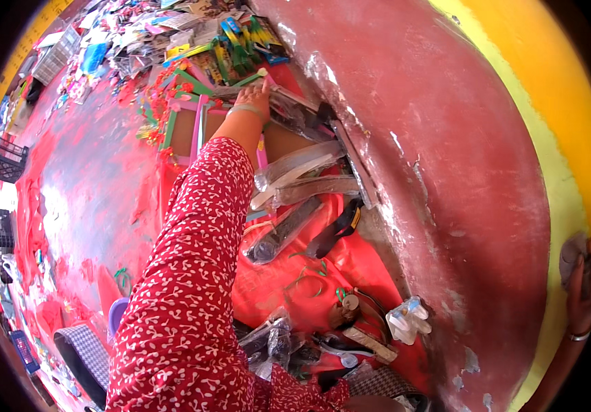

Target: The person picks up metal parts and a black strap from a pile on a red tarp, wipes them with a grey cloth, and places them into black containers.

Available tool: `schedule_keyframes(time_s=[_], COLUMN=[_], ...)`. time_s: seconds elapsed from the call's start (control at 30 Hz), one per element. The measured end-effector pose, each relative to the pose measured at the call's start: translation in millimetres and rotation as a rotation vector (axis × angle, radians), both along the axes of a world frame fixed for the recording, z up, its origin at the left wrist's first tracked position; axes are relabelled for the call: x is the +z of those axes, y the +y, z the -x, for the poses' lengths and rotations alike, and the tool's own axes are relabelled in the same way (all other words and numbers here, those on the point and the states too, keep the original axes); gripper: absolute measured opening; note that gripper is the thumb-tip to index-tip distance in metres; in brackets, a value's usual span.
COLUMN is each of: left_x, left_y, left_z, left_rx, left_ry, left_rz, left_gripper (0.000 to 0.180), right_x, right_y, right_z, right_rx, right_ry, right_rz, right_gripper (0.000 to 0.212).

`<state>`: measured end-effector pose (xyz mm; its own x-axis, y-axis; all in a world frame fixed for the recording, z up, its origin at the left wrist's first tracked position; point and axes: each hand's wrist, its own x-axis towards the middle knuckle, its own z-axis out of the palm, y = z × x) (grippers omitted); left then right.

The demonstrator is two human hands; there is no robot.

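Frames (pixel 197 127), pink and green: beneath and beside left hand (pixel 255 101), fingers partly extended, grip unclear; best handled lightly by rigid edges, clear of plastic-wrapped pieces (pixel 302 165) alongside. Right hand (pixel 583 288): far right, fingers curled round grey wad (pixel 570 254).

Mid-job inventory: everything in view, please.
Framed boards: several, brown, pink, green, upper centre
Packets: many, mixed, top left
Packs: several, green, yellow, top centre
Wrapped items: several, brown or black, centre
Sheet: one, red, below centre
Bumpy item: one, white, lower centre-right
Crates: at least two, black, left edge
Checked items: two, grey, lower left, bottom
Painted surface: one, red, right
Other clutter: many, mixed, left edge
Left hand: one, red sleeve, upper centre
Right hand, apparently: one, silver bracelet, right edge
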<state>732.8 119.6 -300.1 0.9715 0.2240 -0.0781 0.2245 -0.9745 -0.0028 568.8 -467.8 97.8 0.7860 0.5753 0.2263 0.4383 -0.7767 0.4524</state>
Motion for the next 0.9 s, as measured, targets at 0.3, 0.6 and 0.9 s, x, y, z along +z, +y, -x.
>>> schedule_keyframes(time_s=[0.3, 0.6, 0.9], left_x=[-9, 119, 55], left_y=[-15, -107, -106], left_z=[-1, 214, 180], left_rx=[-0.586, -0.731, -0.295], left_ry=[-0.329, 0.191, 0.380], left_rz=[-0.137, 0.159, 0.599], left_gripper=[0.014, 0.026, 0.039], right_x=[11, -3, -6], right_y=[25, 44, 27], right_z=[1, -6, -9], right_rx=[-0.063, 0.233, 0.276], right_ry=[0.206, 0.041, -0.066], right_rz=[-0.094, -0.110, -0.113], right_gripper=[0.025, 0.024, 0.027])
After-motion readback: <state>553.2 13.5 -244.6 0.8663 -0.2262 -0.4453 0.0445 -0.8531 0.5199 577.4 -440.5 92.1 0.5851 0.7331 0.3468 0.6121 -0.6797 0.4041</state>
